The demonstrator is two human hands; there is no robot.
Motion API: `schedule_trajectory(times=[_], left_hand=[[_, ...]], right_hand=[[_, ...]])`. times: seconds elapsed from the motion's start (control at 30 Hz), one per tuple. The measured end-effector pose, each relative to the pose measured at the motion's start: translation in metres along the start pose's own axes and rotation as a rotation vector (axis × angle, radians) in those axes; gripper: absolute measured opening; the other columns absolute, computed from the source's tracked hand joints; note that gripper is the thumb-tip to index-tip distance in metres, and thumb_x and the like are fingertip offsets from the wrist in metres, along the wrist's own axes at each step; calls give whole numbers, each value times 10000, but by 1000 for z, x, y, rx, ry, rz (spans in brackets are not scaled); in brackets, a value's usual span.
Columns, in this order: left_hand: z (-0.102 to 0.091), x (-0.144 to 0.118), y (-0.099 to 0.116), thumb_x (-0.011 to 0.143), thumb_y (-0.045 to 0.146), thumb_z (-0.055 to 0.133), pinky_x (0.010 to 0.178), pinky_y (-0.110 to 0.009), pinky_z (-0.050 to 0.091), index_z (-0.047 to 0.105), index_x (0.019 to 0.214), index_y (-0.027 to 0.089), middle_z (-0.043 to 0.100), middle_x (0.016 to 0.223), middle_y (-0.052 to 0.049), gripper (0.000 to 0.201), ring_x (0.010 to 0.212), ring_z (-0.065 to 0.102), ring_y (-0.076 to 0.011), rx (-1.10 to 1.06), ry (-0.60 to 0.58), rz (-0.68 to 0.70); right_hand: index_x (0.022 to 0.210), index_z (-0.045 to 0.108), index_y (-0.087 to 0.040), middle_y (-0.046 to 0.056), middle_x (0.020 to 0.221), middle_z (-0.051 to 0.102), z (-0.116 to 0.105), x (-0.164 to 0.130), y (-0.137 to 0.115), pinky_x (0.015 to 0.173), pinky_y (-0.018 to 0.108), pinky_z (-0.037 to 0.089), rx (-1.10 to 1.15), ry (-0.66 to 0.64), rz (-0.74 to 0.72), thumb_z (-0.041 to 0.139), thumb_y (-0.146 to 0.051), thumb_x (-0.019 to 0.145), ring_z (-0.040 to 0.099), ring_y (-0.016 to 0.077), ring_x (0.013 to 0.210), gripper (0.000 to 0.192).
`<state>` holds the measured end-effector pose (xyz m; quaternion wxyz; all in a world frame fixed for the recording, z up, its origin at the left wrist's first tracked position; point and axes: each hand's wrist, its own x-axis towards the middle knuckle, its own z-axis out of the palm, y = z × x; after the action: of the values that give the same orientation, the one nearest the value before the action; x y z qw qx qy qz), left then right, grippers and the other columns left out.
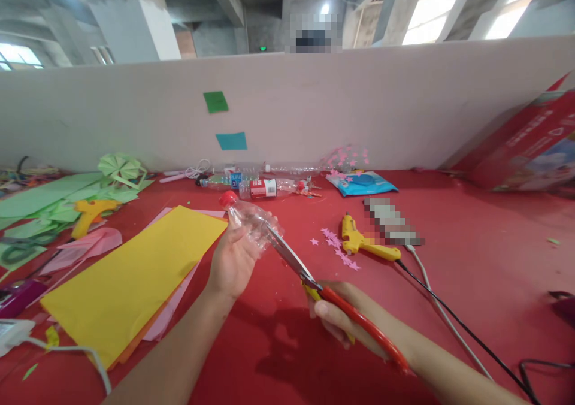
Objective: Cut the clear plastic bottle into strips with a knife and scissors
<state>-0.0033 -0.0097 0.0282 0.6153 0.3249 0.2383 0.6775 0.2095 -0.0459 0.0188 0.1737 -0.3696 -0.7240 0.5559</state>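
Observation:
My left hand [233,262] grips a clear plastic bottle top [252,219] with a red cap, its cut edge facing right. Long-bladed scissors [291,255] with red and yellow handles are in my right hand [339,309], whose fingers wrap around the grips. The blade tips touch the plastic near the cut rim; whether they pass through it I cannot tell. Both hands are held above the red table [287,357]. Part of the right-hand fingers is hidden behind the handle.
Yellow paper sheets [139,279] lie left, beside green paper [58,195] and a glue gun [87,216]. Another yellow glue gun [368,246] with a black cord, pink stars [339,246] and a blue wipes pack [363,183] sit right. Plastic bottles [265,188] lie along the white partition [287,105].

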Motion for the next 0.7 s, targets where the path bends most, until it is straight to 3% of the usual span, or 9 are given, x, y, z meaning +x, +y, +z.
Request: schedule_trajectory(times=[0.23,0.7], left_hand=[[2,-1,4,727,301,578,1015,-478,427,576,1140,210,685,1062,-80,422,1118,605,-287,-11,3,-4],[2,-3,6,686,251,658,1023,-462,424,528,1201,248,674,1107,-63,531,1169,586,-299,33,-46,12]], right_hand=[[647,368,-217,-53,519,431,6,-1,-3,510,240,321,-5,58,33,449,-791,769,393,90,487,592],[657,340,-226,-50,534,427,6,-2,-9,503,244,287,-41,38,51,442,-806,759,365,92,509,598]])
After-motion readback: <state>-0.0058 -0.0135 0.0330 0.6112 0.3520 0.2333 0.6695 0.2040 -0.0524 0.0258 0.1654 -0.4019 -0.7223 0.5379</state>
